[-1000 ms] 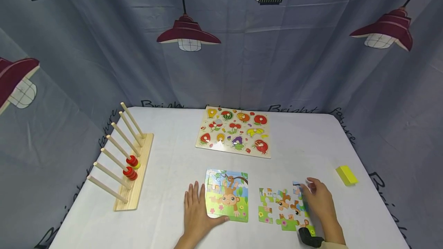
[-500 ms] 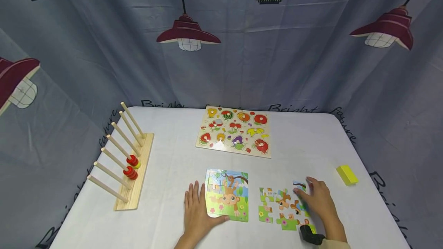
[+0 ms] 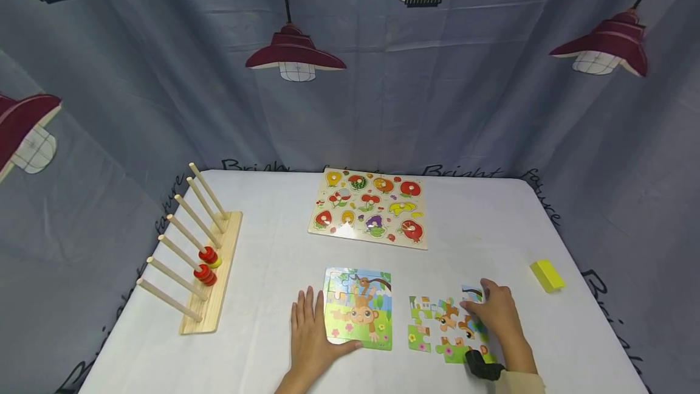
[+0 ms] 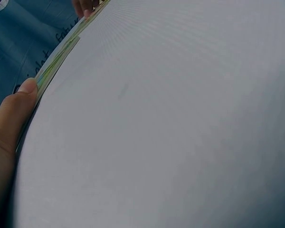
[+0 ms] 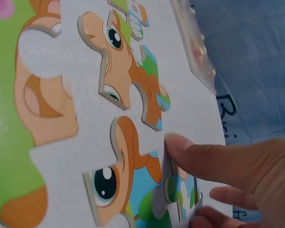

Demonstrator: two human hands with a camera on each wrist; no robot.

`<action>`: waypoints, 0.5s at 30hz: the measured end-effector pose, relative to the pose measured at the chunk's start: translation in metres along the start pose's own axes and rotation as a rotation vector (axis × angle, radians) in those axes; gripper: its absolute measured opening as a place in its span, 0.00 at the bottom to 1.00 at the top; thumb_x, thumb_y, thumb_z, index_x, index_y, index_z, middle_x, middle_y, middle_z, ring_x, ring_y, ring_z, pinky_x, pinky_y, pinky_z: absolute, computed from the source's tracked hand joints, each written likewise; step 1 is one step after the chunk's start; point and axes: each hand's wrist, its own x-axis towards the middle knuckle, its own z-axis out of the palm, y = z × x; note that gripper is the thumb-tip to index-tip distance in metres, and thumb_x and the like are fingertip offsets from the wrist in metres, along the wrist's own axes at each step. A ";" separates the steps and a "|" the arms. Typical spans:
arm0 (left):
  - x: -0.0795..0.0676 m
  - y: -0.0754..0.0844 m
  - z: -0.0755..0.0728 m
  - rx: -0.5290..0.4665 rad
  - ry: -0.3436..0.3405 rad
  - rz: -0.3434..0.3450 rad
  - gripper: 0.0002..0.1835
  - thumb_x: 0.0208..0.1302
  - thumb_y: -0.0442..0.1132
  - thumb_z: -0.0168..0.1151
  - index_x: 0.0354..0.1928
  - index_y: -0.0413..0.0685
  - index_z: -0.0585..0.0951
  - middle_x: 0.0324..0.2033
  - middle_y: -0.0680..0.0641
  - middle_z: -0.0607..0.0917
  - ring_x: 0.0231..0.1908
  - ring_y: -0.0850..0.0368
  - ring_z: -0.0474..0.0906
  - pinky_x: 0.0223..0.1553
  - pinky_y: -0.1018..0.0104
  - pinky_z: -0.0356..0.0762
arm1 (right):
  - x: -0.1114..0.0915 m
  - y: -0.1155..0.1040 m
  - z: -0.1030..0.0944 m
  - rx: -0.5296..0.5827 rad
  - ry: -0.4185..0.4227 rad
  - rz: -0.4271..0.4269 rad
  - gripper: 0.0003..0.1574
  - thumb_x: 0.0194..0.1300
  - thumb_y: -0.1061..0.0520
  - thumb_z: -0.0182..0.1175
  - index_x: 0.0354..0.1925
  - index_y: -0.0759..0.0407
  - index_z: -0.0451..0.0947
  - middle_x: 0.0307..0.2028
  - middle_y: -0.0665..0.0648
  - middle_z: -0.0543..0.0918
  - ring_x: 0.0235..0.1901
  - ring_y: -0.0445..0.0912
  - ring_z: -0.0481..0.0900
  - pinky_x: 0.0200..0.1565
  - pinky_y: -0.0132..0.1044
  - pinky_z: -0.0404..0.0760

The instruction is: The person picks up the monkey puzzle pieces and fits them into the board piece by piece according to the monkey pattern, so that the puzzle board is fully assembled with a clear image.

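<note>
In the head view, my left hand (image 3: 314,339) lies with fingers spread at the left edge of a monkey jigsaw puzzle (image 3: 363,315), the thumb at its lower edge. The left wrist view shows that thumb (image 4: 19,107) against the board's side. My right hand (image 3: 502,315) is over a loose jigsaw group, its thumb and a finger on either side of the upper-right puzzle piece (image 3: 470,292), pinching it. In the right wrist view the thumb (image 5: 180,147) is at the near side of this piece (image 5: 184,194); the fingertips beyond are partly hidden. Several deer puzzle pieces (image 5: 116,52) lie separated by gaps.
A wooden peg rack (image 3: 226,260) with red and yellow rings stands at the left. The fruit knob puzzle board (image 3: 367,208) lies at the back. A yellow block (image 3: 547,276) sits at the right. Grey-blue curtain (image 3: 377,108) hangs behind the white table (image 3: 273,230).
The right thumb has swung left across the upper-right piece, so thumb and finger now straddle it. The left hand and the monkey puzzle have stayed put.
</note>
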 end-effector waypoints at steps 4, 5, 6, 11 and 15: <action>-0.001 0.000 -0.001 -0.004 -0.002 -0.004 0.71 0.20 0.84 0.53 0.66 0.40 0.59 0.68 0.37 0.54 0.69 0.40 0.43 0.67 0.46 0.40 | 0.001 0.000 0.000 0.010 0.001 -0.065 0.50 0.49 0.50 0.67 0.60 0.78 0.57 0.49 0.79 0.69 0.49 0.67 0.69 0.49 0.59 0.70; 0.000 0.000 -0.001 -0.004 0.000 -0.002 0.71 0.21 0.84 0.54 0.66 0.40 0.59 0.68 0.37 0.54 0.69 0.40 0.43 0.67 0.46 0.40 | 0.000 0.000 0.000 0.008 0.008 -0.078 0.50 0.49 0.51 0.66 0.60 0.79 0.57 0.48 0.78 0.71 0.47 0.66 0.70 0.48 0.58 0.71; 0.000 0.000 -0.001 -0.004 0.002 0.000 0.71 0.21 0.84 0.54 0.66 0.40 0.59 0.68 0.37 0.54 0.69 0.40 0.43 0.67 0.46 0.40 | 0.000 -0.001 -0.001 0.006 0.014 -0.087 0.49 0.49 0.52 0.66 0.59 0.79 0.57 0.46 0.77 0.72 0.44 0.65 0.72 0.46 0.57 0.72; 0.001 0.001 -0.001 -0.005 -0.004 0.003 0.70 0.21 0.83 0.55 0.66 0.39 0.59 0.68 0.37 0.55 0.69 0.40 0.43 0.67 0.46 0.40 | -0.001 -0.004 -0.003 0.013 0.011 -0.095 0.46 0.49 0.54 0.66 0.58 0.78 0.59 0.41 0.74 0.75 0.37 0.58 0.73 0.40 0.53 0.73; 0.001 0.001 -0.002 -0.013 -0.013 -0.002 0.71 0.21 0.83 0.56 0.66 0.39 0.58 0.68 0.36 0.54 0.69 0.40 0.43 0.67 0.46 0.40 | -0.001 -0.005 -0.003 0.035 -0.016 -0.058 0.44 0.50 0.55 0.65 0.58 0.77 0.60 0.41 0.73 0.74 0.39 0.59 0.73 0.42 0.54 0.73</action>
